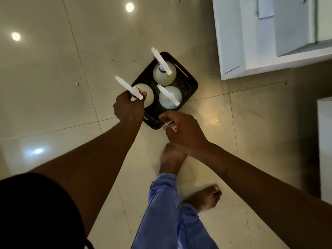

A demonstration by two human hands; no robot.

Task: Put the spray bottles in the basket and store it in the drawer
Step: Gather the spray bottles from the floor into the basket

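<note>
A dark rectangular basket [192, 85] sits on the tiled floor. Two pale spray bottles stand upright inside it: one at the far end [164, 72] and one on the right [169, 97]. My left hand [128, 108] grips the neck of a third spray bottle [148, 95] with a white trigger head, at the basket's near-left part. My right hand [181, 132] hovers over the basket's near corner, closed around a white spray head [170, 125]; the bottle under it is hidden.
An open white drawer [251, 56] juts out at the upper right, close to the basket. Another white cabinet edge [325, 141] stands at the right. My bare feet [172, 159] and blue trousers are just below the basket.
</note>
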